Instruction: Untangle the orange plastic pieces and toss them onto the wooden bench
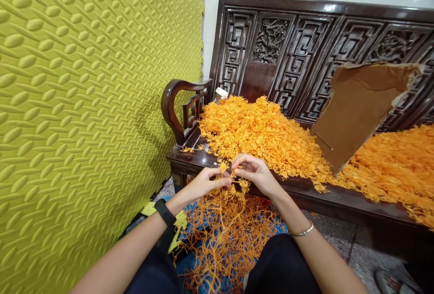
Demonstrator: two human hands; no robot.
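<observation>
My left hand (205, 183) pinches a thin branched orange plastic sprue (221, 203) that bears small spidery flower pieces. Close beside it, the fingers of my right hand (257, 174) are closed at small orange flower pieces (243, 184) on the same cluster; the exact grip is partly hidden. Below both hands, a tangle of bare orange sprues (224, 244) lies between my knees over something blue. Just beyond my hands, a large heap of loose orange flower pieces (261, 127) covers the seat of a dark wooden bench.
The carved bench (190, 161) has a curved armrest (169, 104) at its left. A torn cardboard sheet (362, 109) stands between the heap and a second orange heap (400, 163). A white-capped container (221, 93) sits behind. A yellow-green textured foam mat (101, 104) rises along the left.
</observation>
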